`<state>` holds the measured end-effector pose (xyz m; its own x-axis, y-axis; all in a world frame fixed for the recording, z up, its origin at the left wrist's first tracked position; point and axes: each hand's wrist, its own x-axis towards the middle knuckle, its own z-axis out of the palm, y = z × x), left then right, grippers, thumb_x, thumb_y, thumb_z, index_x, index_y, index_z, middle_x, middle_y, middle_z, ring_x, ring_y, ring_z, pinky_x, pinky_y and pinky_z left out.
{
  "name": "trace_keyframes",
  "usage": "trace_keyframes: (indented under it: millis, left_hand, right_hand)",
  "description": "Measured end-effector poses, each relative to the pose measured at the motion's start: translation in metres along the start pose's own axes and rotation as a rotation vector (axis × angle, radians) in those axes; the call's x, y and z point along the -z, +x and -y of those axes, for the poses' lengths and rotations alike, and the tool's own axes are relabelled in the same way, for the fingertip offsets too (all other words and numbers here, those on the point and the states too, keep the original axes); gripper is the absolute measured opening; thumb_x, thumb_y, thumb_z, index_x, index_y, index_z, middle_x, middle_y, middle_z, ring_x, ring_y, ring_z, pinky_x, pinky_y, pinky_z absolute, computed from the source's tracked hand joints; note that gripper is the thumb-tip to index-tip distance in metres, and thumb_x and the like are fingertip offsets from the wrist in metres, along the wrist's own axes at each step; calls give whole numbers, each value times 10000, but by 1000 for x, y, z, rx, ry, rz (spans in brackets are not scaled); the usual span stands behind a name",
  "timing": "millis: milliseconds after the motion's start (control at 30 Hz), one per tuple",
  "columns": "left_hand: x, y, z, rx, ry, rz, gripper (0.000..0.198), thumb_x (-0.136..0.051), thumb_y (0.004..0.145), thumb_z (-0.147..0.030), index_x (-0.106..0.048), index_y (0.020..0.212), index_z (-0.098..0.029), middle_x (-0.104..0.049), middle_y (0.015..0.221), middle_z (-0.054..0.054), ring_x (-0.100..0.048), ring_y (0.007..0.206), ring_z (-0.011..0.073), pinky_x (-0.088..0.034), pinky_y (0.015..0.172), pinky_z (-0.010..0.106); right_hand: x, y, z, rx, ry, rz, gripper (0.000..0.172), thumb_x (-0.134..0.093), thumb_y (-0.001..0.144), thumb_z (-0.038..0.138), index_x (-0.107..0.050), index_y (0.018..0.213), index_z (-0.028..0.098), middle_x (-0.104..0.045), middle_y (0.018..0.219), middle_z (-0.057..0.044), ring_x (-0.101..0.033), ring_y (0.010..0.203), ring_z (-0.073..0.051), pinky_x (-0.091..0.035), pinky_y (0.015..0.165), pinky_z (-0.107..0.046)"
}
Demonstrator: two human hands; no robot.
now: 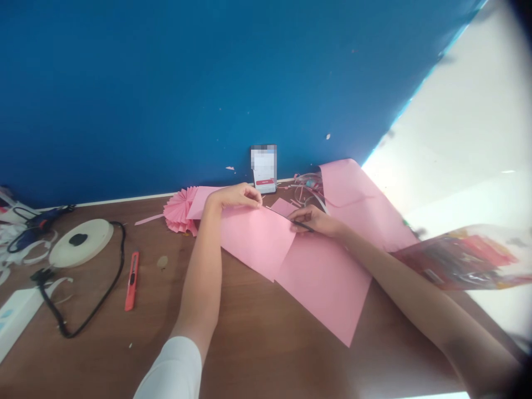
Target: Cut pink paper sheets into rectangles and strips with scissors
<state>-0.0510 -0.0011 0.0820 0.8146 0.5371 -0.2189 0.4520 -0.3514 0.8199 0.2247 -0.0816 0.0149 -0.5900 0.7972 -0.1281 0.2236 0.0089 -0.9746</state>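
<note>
My left hand (242,196) pinches the far edge of a pink paper sheet (260,235), thumb and fingertips together. My right hand (315,220) is closed around a thin dark tool (303,225), slim like a pencil; its exact kind is not clear. This tool lies along the sheet's far right edge, pointing towards my left fingertips. Partly beneath that sheet, a second pink sheet (328,282) spreads to the right on the brown table. Left of my left wrist sits a pleated pink paper rosette (180,210), with a narrow pink strip (148,219) beside it.
A phone (265,172) leans against the blue wall. Behind my right arm rise a curled pink sheet (357,205) and a plastic-wrapped packet (474,257). On the left lie a red box cutter (132,281), a pale round disc (81,244), a black cable (120,266) and a white power strip (19,318).
</note>
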Motion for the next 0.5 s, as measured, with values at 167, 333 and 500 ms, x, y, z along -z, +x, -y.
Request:
trace_keyframes:
  millis: [167,333,500]
  left_hand:
    - [1,-2,-2,46,7,-3,270,-639,734,-395,-681,823,-144,-638,875,40,-554,845,156,-383,780,272]
    - [2,-3,1,59,1,6,262,-645,733,-389,-683,809,-141,-634,842,26,-549,820,142,-380,776,261]
    - [2,-2,4,62,-38,20,251,-654,720,-377,-681,792,-138,-632,816,22,-552,807,136,-383,769,251]
  right_hand:
    - [-1,0,0,-8,11,-1,474,-757,648,425,-707,1025,141,-618,645,-6,-483,495,-75,-396,441,-200]
    - [0,0,-1,14,-19,6,468,-745,662,424,-711,1031,139,-618,646,-8,-465,491,-72,-378,439,-200]
    - [0,-1,0,3,-19,7,470,-732,674,441,-708,1033,139,-648,686,-21,-465,483,-67,-371,438,-202]
